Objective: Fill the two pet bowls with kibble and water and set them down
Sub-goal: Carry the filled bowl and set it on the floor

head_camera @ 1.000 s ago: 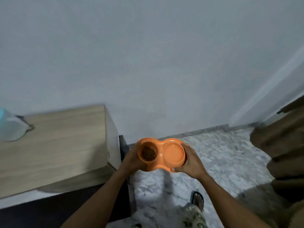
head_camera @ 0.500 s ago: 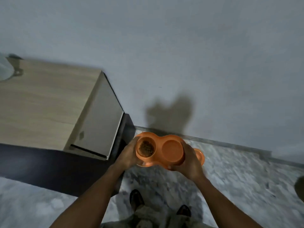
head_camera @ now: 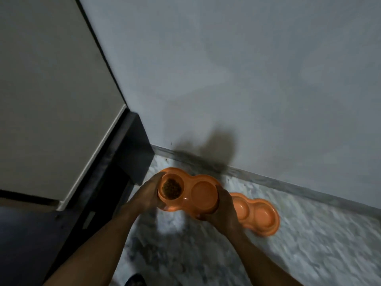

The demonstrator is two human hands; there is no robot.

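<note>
I hold an orange double pet bowl (head_camera: 186, 200) level above the marble floor, near the wall. Its left cup holds brown kibble (head_camera: 171, 187); the right cup (head_camera: 204, 191) looks smooth, and I cannot tell whether water is in it. My left hand (head_camera: 146, 195) grips the bowl's left end and my right hand (head_camera: 223, 209) grips its right end. A second orange double bowl (head_camera: 258, 217) lies on the floor just right of my right hand, partly hidden by it; both its cups look bare.
A cabinet side (head_camera: 51, 96) with a dark plinth (head_camera: 123, 162) stands at the left. The grey wall (head_camera: 247, 79) and its skirting (head_camera: 288, 184) run behind the bowls. Mottled marble floor (head_camera: 309, 244) stretches to the right. A sandalled foot (head_camera: 135, 280) shows at the bottom edge.
The held bowl has come lower and closer to the wall and floor. My view has tilted down, so the second bowl on the floor shows more fully.
</note>
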